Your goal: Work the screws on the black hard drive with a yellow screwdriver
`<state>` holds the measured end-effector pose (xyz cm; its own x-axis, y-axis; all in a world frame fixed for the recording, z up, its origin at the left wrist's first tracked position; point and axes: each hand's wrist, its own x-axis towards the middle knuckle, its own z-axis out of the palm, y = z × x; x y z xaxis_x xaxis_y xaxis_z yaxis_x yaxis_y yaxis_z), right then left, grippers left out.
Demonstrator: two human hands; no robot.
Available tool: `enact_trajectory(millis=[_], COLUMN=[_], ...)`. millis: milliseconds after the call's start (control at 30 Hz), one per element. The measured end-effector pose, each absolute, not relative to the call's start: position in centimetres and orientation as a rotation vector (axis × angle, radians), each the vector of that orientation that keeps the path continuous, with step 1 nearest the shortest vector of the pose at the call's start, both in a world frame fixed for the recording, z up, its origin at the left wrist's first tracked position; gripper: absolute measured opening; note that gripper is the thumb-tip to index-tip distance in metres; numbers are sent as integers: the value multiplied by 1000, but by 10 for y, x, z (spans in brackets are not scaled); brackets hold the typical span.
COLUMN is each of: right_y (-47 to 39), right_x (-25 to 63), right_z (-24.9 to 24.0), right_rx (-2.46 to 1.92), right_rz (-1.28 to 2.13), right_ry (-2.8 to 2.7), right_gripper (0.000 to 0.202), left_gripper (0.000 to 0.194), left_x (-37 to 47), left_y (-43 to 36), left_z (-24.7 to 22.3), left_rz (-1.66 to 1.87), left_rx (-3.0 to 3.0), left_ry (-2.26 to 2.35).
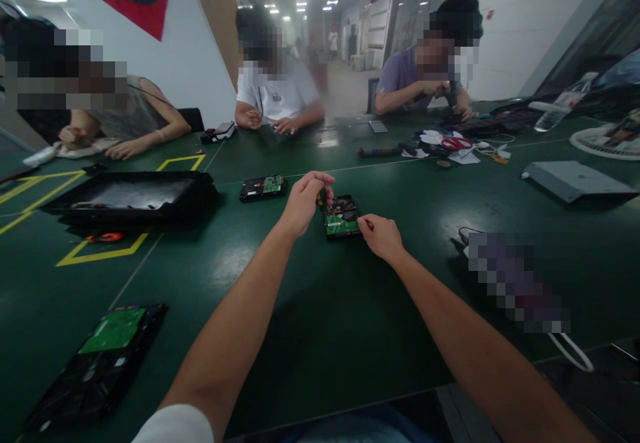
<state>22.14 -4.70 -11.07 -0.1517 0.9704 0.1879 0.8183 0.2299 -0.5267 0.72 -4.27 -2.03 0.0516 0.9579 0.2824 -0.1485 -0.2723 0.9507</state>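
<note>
In the middle of the table lies a hard drive (342, 219), its green circuit board facing up. My left hand (300, 206) is closed over its far left corner, fingers curled round a small yellow-and-black tool handle (321, 198); most of that tool is hidden by the fingers. At the drive's right edge, my right hand (384, 236) pinches the side of the casing between thumb and fingers. A second hard drive (263, 188) rests just beyond my left hand. Nearer to me on the left is another hard drive (100, 363), also board side up.
Stacked black trays (130, 193) stand left, over yellow tape lines, with an orange-and-black object (105, 237) beside them. To the right are a grey box (580, 181) and a blurred-out item with a strap. Red scissors (457, 143) lie among clutter farther back. Three people sit opposite.
</note>
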Motion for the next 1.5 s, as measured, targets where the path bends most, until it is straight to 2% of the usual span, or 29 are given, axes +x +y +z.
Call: enact_trajectory(millis=[267, 600, 800, 1100, 1367, 1500], right_y=[-47, -46, -46, -46, -47, -46], right_x=[222, 221, 222, 222, 223, 223], right_z=[-109, -113, -112, -112, -110, -111], right_rx=[-1650, -1648, -1645, -1636, -1632, -1638], right_rz=[477, 402, 437, 427, 478, 441], right_ry=[-2030, -2027, -2037, -2034, -2031, -2033], right_gripper=[37, 34, 36, 36, 37, 35], left_gripper=[12, 16, 11, 13, 14, 13], left_x=[2, 5, 0, 7, 1, 2], left_y=[-39, -41, -38, -44, -38, -40], left_z=[-22, -22, -25, -19, -23, -21], left_rz=[1511, 1404, 1513, 1368, 1496, 1457], left_rx=[1450, 1412, 1494, 1347, 1451, 1431], left_ry=[1068, 858, 1014, 832, 1038, 988])
